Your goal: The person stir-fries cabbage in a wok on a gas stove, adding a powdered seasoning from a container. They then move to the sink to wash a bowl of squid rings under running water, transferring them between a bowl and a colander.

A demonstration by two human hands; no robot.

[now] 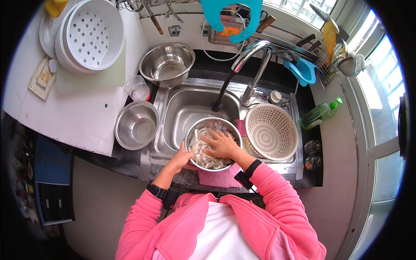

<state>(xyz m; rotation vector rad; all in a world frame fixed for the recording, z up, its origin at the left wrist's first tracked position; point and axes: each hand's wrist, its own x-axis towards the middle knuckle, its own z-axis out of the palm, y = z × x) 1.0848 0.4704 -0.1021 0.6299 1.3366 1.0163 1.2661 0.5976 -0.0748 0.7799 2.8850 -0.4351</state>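
Observation:
A round stainless steel bowl stands over the front edge of the sink. It holds pale sliced food pieces in water; their exact kind is not clear. My left hand grips the bowl's left rim, thumb over the edge. My right hand lies spread, palm down, on the pieces, its fingers apart and partly in the water. Under and in front of the bowl is a pink cloth. The black spout end of the chrome faucet hangs over the sink basin, just behind the bowl.
A white plastic colander sits close to my right hand. To the left stand a smaller steel bowl and, farther back, a larger one. A green bottle and small jars stand at the right edge. White perforated baskets are at the back left.

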